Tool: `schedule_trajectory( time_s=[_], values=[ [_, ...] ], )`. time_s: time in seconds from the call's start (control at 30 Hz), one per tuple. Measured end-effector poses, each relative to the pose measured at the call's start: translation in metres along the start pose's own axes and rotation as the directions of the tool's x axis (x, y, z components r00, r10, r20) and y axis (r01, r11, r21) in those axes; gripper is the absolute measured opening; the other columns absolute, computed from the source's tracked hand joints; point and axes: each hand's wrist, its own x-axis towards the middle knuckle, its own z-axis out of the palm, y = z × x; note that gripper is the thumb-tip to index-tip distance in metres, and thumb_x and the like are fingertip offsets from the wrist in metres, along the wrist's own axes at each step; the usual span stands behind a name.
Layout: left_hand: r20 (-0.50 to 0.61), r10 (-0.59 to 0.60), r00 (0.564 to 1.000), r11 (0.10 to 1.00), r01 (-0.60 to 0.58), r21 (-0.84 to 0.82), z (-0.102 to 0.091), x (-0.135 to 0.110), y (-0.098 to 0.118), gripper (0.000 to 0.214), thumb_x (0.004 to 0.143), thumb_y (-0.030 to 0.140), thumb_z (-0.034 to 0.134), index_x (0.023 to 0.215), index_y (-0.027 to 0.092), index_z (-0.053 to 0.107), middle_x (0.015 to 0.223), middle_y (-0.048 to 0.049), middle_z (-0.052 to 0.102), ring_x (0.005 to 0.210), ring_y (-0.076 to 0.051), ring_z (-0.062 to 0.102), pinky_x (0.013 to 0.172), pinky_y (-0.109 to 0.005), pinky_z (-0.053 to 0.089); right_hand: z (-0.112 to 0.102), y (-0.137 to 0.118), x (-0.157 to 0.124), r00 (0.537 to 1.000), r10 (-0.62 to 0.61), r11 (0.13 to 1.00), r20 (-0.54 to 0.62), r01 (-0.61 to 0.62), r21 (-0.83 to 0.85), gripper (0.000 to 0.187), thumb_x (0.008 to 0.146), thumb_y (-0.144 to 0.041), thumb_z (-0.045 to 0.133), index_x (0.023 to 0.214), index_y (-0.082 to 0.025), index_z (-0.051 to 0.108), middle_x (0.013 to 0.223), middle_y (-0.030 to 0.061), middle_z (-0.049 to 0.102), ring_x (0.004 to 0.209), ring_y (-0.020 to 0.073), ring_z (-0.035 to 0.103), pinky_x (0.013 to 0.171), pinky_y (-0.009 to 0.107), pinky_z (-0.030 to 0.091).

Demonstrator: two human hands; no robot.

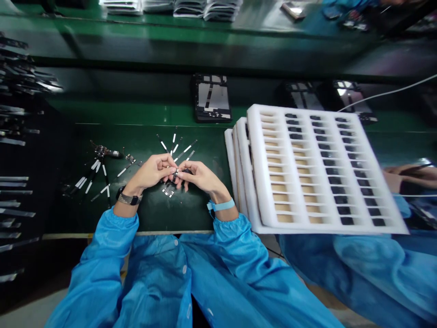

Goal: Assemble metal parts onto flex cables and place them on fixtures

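Green bench [177,218] beneath, small part [175,174] pinched between fingers [186,176]

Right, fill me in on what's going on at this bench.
A person in blue sleeves has the left hand and right hand together over the green bench, fingertips pinching a small electronic part. Thin strips fan out just beyond the hands, and a cluster of parts with more strips lies off to the left. To the right, a white foam tray is partly filled with dark pieces.
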Motion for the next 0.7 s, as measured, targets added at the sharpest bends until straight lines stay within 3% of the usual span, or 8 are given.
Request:
schedule_trajectory(
  time_s=[0.17,0.37,0.43,0.5,0.6,0.7],
  values=[
    [0.003,-0.001,1.000,1.000,0.001,-0.002,-0.003,-0.003,0.008,0.032,0.086,0.042,0.087,0.089,0.016,0.068,0.069,-0.0035,0.073,0.054,-0.011,0.062,0.054,-0.021,0.048,0.002,-0.002,0.002,1.000,-0.017,0.999,0.004,0.017,0.027,0.044,0.088,-0.052,0.088,0.097,-0.015,0.067,0.086,0.0072,0.078,0.071,0.0190,0.078,0.051,0.023,0.061],
    [-0.072,0.015,0.997,1.000,-0.015,-0.003,-0.010,-0.013,0.031,0.033,0.084,0.041,0.089,0.092,0.015,0.070,0.069,-0.0047,0.074,0.053,-0.012,0.063,0.054,-0.023,0.051,0.004,-0.005,-0.001,0.998,-0.068,0.997,0.006,0.068,0.027,0.044,0.091,-0.053,0.082,0.109,-0.015,0.071,0.097,0.0086,0.079,0.072,0.0191,0.078,0.051,0.025,0.061],
    [-0.110,0.040,0.993,0.999,-0.036,0.041,-0.013,-0.018,0.043,0.030,0.085,0.040,0.088,0.092,0.015,0.072,0.069,-0.0049,0.074,0.054,-0.013,0.063,0.055,-0.024,0.052,0.002,-0.004,0.000,0.995,-0.080,0.997,-0.059,0.081,0.012,0.042,0.091,-0.051,0.081,0.110,-0.015,0.071,0.092,0.0063,0.077,0.065,0.0169,0.075,0.046,0.023,0.057],
    [-0.190,0.102,0.977,0.991,-0.082,0.108,-0.017,-0.019,0.059,0.026,0.087,0.037,0.085,0.096,0.015,0.075,0.072,-0.0058,0.075,0.056,-0.014,0.065,0.056,-0.025,0.054,0.000,-0.003,0.002,0.974,-0.111,0.993,-0.198,0.118,0.022,0.036,0.090,-0.047,0.080,0.107,-0.017,0.071,0.084,0.0029,0.075,0.057,0.0129,0.068,0.042,0.020,0.049],
    [-0.343,0.266,0.901,0.948,-0.179,0.265,-0.028,-0.001,0.091,0.019,0.087,0.029,0.085,0.098,0.017,0.077,0.077,-0.0066,0.077,0.061,-0.017,0.070,0.057,-0.027,0.056,-0.001,-0.003,0.007,0.885,-0.147,0.976,-0.442,0.202,0.080,0.025,0.087,-0.039,0.077,0.099,-0.018,0.070,0.078,-0.0009,0.071,0.050,0.0079,0.058,0.039,0.018,0.038],
    [-0.421,0.489,0.764,0.843,-0.291,0.453,-0.045,0.057,0.129,0.012,0.090,0.022,0.082,0.089,0.014,0.073,0.077,-0.0048,0.074,0.072,-0.020,0.075,0.071,-0.031,0.062,-0.001,-0.004,0.011,0.828,-0.139,0.966,-0.543,0.234,0.110,0.022,0.084,-0.036,0.075,0.095,-0.019,0.069,0.077,-0.0010,0.070,0.049,0.0075,0.055,0.039,0.018,0.035]
  ],
)
